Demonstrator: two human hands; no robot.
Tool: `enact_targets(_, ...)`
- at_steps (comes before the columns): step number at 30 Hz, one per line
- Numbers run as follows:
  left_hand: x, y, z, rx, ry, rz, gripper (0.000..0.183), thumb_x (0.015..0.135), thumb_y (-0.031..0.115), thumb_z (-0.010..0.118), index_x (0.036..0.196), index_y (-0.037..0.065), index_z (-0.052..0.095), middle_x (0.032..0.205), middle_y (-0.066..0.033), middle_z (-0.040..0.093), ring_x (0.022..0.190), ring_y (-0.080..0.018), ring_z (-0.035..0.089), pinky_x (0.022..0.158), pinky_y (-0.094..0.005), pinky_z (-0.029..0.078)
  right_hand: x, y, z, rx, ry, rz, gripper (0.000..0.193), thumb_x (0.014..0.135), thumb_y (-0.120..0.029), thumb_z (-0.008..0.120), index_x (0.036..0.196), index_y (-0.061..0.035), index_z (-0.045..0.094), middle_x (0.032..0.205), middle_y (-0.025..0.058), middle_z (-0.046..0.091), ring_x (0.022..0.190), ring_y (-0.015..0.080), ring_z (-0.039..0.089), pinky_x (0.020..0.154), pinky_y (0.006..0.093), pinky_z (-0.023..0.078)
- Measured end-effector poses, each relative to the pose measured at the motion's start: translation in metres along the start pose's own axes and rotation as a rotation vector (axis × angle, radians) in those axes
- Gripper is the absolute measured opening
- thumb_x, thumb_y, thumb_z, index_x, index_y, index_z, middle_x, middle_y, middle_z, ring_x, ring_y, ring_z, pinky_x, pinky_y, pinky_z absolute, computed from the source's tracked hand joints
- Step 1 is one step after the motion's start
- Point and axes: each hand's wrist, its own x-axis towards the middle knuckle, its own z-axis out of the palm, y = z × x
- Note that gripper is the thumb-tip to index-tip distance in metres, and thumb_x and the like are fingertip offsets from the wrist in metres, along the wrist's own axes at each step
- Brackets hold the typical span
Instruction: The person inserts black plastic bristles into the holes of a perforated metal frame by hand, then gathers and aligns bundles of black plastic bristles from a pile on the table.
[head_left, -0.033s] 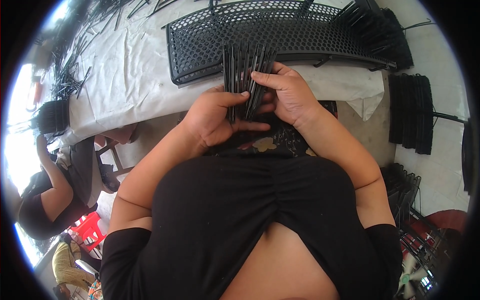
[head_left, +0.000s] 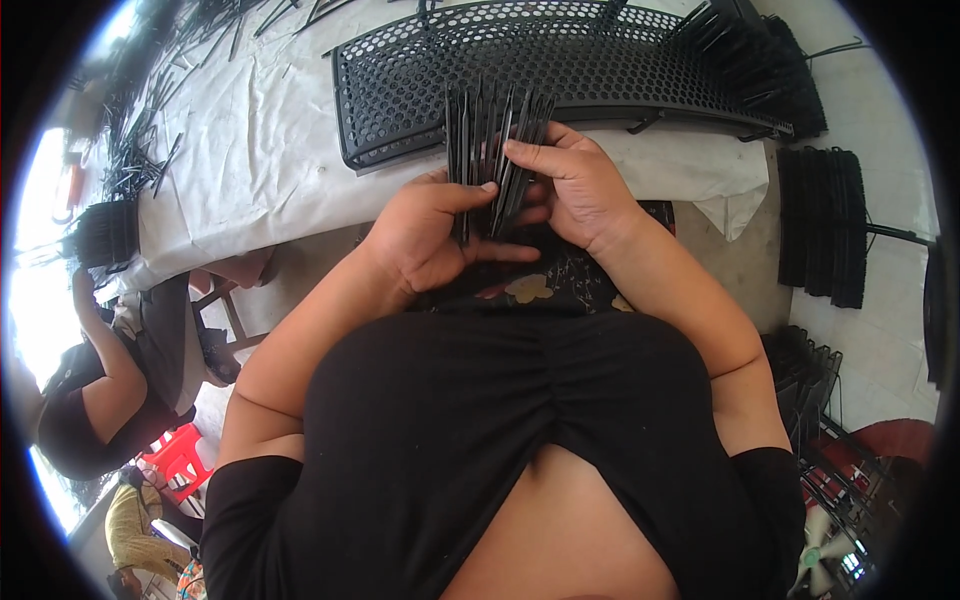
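Both of my hands grip one bundle of thin black rods [head_left: 493,125], fanned out and pointing away from me. My left hand [head_left: 425,238] clasps the lower part of the bundle with its thumb across the front. From the right side, my right hand [head_left: 582,195] lays its fingers over the rods. The rod tips overlap the near edge of a black perforated curved panel [head_left: 620,60], which lies on the table's white cloth [head_left: 250,150].
Several loose black rods [head_left: 140,150] are scattered at the far left of the table. Stacks of black parts [head_left: 822,225] stand on the floor at the right. Another person [head_left: 95,390] sits at the left beside a red stool [head_left: 180,455].
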Motion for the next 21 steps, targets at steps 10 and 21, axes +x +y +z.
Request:
enact_targets(10,0.0038,-0.0010,0.0035,0.233,0.127,0.026,0.030,0.095,0.007,0.052,0.125,0.001,0.050,0.110,-0.0152,0.064,0.098,-0.0294,0.066,0.072,-0.0473,0.060,0.0012,-0.0012,0.0030,-0.124,0.067,-0.035,0.014,0.087,-0.011,0.070,0.096,-0.0024,0.063,0.090,0.0067,0.068,0.078,0.0150,0.066,0.065,0.0277,0.055)
enact_targets(21,0.0066,-0.0058,0.0019,0.337,0.230,0.141,0.027,0.093,0.007,0.059,0.118,0.001,0.053,0.100,-0.0131,0.066,0.087,-0.0243,0.068,0.061,-0.0379,0.061,0.0004,-0.0066,0.0011,-0.413,0.140,-0.249,0.015,0.084,-0.011,0.074,0.089,0.0016,0.066,0.081,0.0070,0.068,0.062,0.0113,0.062,0.050,0.0234,0.049)
